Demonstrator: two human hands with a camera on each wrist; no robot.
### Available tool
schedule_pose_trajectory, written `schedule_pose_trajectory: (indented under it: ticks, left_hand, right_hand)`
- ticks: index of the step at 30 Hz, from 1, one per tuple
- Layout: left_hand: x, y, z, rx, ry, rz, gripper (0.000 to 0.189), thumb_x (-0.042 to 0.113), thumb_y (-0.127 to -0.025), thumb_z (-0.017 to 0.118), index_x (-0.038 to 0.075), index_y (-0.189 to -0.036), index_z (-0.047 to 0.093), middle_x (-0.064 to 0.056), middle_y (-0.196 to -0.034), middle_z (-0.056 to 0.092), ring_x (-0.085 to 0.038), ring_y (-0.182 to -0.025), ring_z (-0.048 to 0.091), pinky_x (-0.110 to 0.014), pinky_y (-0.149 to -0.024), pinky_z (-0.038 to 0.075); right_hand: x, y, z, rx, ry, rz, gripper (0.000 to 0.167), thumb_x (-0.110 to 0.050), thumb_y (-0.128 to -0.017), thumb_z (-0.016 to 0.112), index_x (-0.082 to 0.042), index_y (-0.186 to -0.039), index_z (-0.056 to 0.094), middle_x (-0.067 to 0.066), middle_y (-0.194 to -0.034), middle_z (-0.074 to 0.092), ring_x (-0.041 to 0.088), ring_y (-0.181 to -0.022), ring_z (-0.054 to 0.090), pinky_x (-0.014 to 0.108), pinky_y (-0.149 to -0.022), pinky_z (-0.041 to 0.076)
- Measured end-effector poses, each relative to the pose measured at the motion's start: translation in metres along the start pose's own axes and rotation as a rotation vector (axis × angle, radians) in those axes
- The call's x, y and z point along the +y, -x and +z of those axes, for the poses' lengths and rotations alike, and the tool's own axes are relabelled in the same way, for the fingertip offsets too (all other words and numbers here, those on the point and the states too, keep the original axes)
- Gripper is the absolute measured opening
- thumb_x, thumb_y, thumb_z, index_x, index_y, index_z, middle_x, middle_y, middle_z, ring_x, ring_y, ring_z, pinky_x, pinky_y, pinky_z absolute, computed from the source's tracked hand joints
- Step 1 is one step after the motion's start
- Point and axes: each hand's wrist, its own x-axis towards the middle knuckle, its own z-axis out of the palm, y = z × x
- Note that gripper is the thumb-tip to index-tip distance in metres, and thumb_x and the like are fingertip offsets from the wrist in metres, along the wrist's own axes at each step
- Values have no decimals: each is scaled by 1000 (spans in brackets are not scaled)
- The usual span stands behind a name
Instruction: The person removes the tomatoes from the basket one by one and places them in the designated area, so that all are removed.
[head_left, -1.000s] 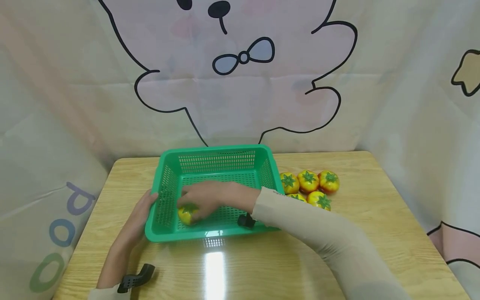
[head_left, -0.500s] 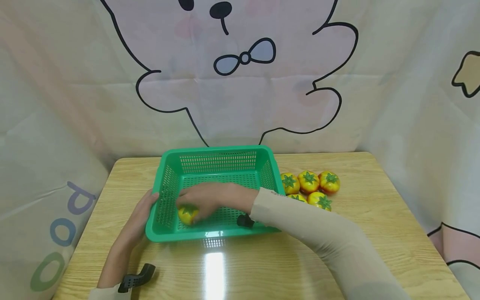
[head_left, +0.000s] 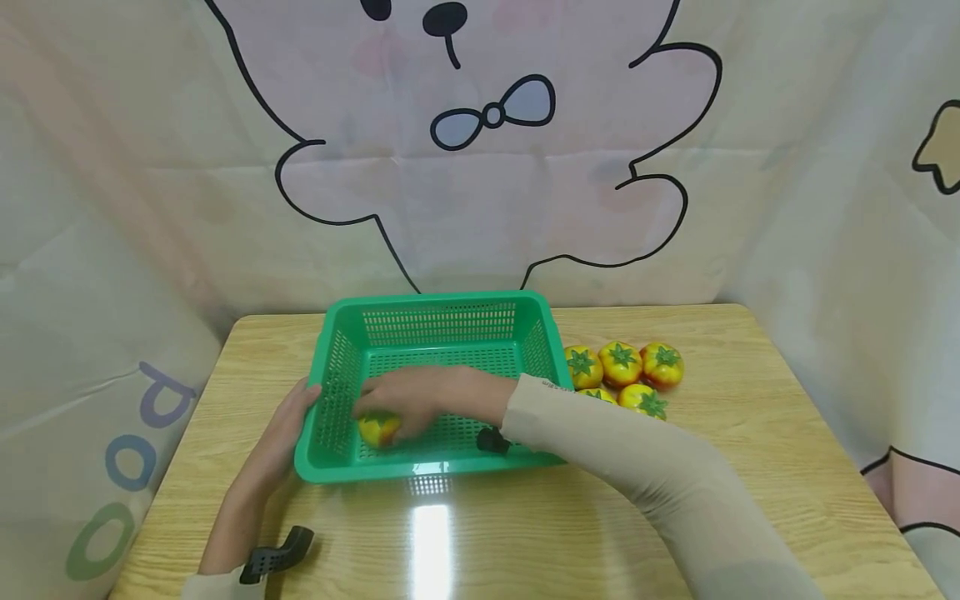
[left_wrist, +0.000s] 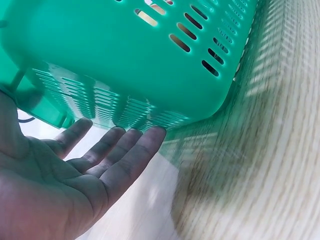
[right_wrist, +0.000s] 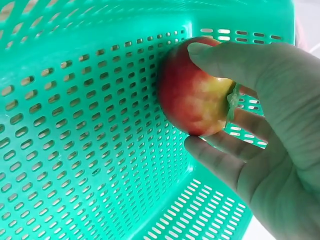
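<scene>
A green plastic basket with slotted walls stands on the table. At its left end my left hand holds the rim, the thumb over the edge and the fingers reaching along the outer wall. Inside the basket, near the front left corner, my right hand grips a red-and-yellow tomato topped with green leaves. In the right wrist view, its thumb lies on one side of the tomato and the fingers on the other. From the head view, part of the tomato is hidden under that hand.
Several more tomatoes lie grouped on the table right of the basket, some partly covered by the right sleeve. Black wrist mounts show at the left wrist and right wrist. A printed curtain hangs behind the table.
The tomato has turned slightly in my right hand, showing more red. Both hands otherwise keep their places; the whole head view has shifted a little.
</scene>
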Motion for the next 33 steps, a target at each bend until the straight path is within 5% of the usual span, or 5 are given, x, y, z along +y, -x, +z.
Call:
schedule_pose_trajectory:
  ticks: [11,16,26,33]
  left_hand:
    - [4,1,0,5,0,-3,74,55,-115,19,8,-170,7,-30,-170,24,-56,-149,40,-39,-102,55]
    - [2,-1,0,3,-13,-9,76,57,-114,18,9,-170,6,-31,-169,26,-54,-147,43,-35,-99,56]
    - [4,0,0,28,-30,-38,77,59,-113,19,9,-171,7,-28,-164,33,-20,-123,61,-26,-90,58]
    - [2,0,0,28,-28,-38,78,60,-113,19,9,-171,6,-28,-162,34,-15,-117,63,-28,-88,59]
  right_hand:
    - [2,2,0,23,5,-8,60,-35,-99,76,-21,-153,55,-3,-140,61,8,-116,59,22,-102,51]
    - [5,7,1,40,22,-7,56,-39,-99,74,-22,-150,56,-3,-139,61,10,-119,60,23,-102,52]
    - [3,30,-7,91,16,5,49,-33,-98,77,-23,-143,60,-3,-134,63,10,-115,60,21,-97,53]
    - [0,54,-16,152,2,39,48,-34,-100,75,-23,-144,60,-2,-138,63,11,-113,59,23,-95,53]
